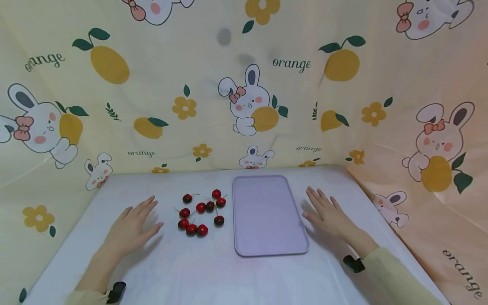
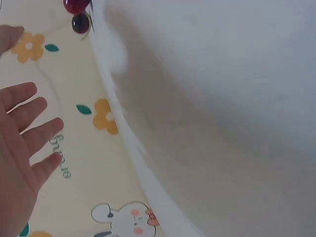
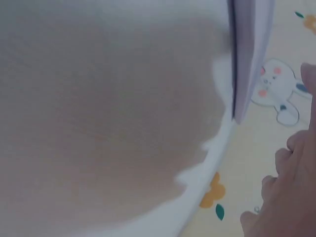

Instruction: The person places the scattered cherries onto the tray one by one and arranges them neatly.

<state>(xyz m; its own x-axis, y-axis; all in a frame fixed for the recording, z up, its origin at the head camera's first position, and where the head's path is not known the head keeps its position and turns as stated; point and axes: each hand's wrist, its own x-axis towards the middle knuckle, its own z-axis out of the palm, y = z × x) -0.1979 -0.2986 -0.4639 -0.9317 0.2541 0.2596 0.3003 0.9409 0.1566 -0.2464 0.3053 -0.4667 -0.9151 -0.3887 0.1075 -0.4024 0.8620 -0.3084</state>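
Note:
Several dark red cherries point(image 1: 201, 207), most with thin green stems, lie loosely grouped left of the table's middle. Just right of them a pale purple rectangular tray point(image 1: 268, 216) lies flat, with nothing on it. My left hand point(image 1: 129, 231) hovers left of the cherries, fingers extended and touching nothing. In the left wrist view that hand point(image 2: 22, 133) shows spread fingers, with two cherries point(image 2: 80, 23) at the top edge. My right hand point(image 1: 329, 214) is held to the right of the tray, apart from it, fingers straight. The right wrist view catches the tray's edge point(image 3: 247, 59) beside the hand point(image 3: 289, 182).
A white-covered table point(image 1: 183, 271) spreads beneath everything. Behind it and along both sides hangs a cream cloth point(image 1: 213, 55) printed with rabbits, oranges and flowers. Black bands point(image 1: 353, 263) sit on both wrists.

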